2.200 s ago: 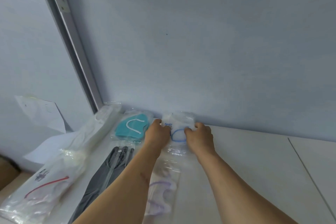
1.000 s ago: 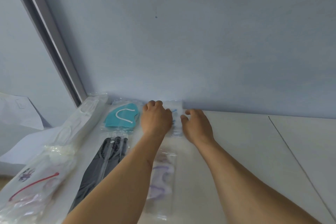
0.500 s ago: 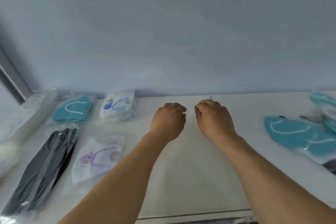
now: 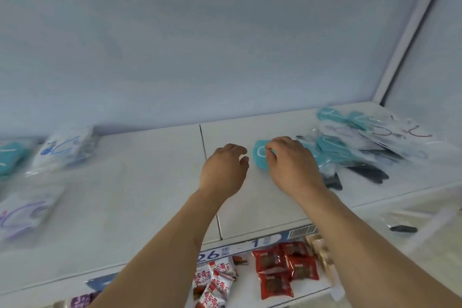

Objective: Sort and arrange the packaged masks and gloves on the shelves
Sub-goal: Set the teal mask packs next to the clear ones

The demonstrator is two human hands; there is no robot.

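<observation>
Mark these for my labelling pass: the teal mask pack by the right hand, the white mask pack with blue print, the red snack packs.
teal mask pack (image 4: 260, 157), head view, exposed left end.
white mask pack (image 4: 62, 150), head view, printed front.
red snack packs (image 4: 275, 272), head view, middle pack.

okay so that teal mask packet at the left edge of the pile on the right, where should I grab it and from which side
Take the teal mask packet by its free left end, coming from the left over bare shelf. Its right part runs under the right hand toward the overlapping pile, so a pinch there could drag neighbours. The left hand is close.
</observation>
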